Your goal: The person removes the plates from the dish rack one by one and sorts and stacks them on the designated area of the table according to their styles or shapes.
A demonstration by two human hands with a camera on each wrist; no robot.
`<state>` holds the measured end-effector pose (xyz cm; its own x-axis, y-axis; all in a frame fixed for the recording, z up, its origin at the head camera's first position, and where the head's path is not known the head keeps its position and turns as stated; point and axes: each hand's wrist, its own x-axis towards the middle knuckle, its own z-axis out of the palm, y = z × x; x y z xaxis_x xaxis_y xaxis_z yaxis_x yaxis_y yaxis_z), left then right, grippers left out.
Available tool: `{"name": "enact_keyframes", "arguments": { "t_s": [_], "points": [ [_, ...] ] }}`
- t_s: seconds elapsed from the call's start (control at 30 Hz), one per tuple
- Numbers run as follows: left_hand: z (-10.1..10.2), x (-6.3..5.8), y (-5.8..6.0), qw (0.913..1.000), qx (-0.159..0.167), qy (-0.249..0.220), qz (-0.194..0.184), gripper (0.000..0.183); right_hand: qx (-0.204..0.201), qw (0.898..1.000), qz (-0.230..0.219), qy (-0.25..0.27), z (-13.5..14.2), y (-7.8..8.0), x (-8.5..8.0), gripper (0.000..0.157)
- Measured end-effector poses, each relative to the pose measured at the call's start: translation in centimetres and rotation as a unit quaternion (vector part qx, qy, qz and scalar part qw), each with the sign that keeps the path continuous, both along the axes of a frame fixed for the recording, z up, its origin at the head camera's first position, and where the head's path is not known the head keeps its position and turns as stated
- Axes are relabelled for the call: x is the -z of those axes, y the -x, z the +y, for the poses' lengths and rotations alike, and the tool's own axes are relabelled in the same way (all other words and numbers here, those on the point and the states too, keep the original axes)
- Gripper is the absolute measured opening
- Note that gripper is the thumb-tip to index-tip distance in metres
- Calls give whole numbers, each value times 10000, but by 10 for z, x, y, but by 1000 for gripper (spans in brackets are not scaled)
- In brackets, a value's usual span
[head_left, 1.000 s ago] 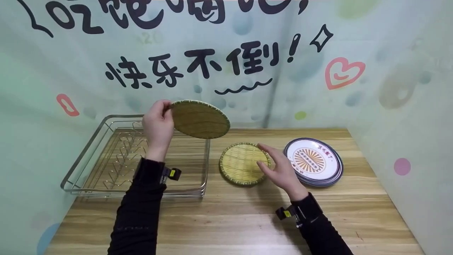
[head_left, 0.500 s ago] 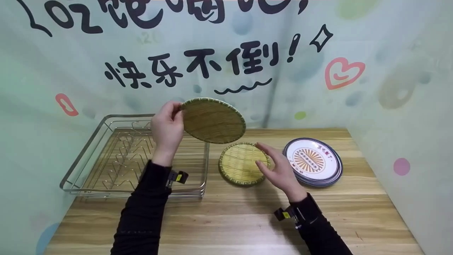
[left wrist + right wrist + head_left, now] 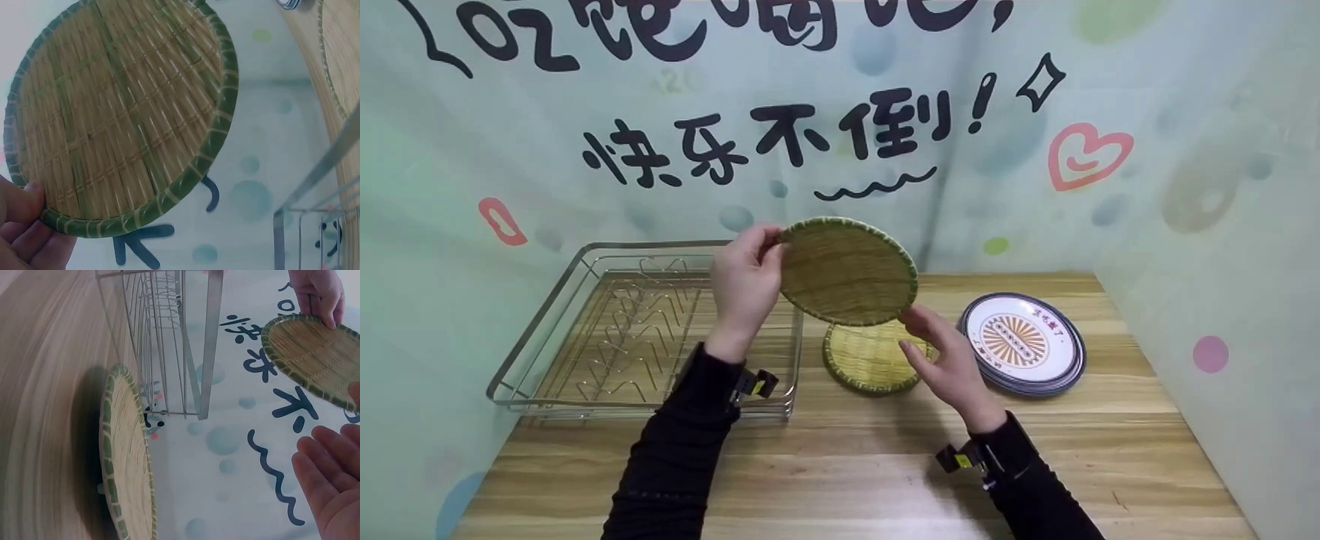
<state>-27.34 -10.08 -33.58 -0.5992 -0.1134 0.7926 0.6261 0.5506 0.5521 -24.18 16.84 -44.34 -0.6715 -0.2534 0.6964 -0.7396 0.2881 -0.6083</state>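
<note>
My left hand (image 3: 746, 289) pinches the edge of a round woven bamboo tray (image 3: 847, 274) with a green-bound rim, held up tilted above the table. In the left wrist view the thumb lies on the rim of this bamboo tray (image 3: 124, 112). A second bamboo tray (image 3: 874, 360) lies on the table below it, partly covered by the raised one in the head view. My right hand (image 3: 952, 367) has its fingers extended beside the lying tray, index fingertip right at the lower right rim of the raised tray. The right wrist view shows its relaxed fingers (image 3: 332, 467).
A wire dish rack (image 3: 637, 337) with plate slots stands at the left of the wooden table (image 3: 840, 472). A stack of white plates (image 3: 1024, 341) with dark blue rims sits at the right. Behind hangs a printed cloth backdrop (image 3: 780, 67).
My left hand has carried the raised bamboo tray rightward from over the dish rack, so it now overlaps the lying tray and meets the right fingertips. The right hand has barely moved.
</note>
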Motion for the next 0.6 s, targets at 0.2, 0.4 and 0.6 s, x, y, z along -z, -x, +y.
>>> {"name": "enact_keyframes", "arguments": {
  "t_s": [0.2,0.4,0.6],
  "points": [
    [13,1,-8,9992,192,345,17,10,358,9992,72,188,-4,-6,-5,28],
    [21,4,-15,9980,506,369,103,12,375,9966,-132,716,-1,-12,-10,15],
    [24,7,-17,9965,591,537,238,13,265,9909,-705,1115,2,-17,-16,19]
  ]
}}
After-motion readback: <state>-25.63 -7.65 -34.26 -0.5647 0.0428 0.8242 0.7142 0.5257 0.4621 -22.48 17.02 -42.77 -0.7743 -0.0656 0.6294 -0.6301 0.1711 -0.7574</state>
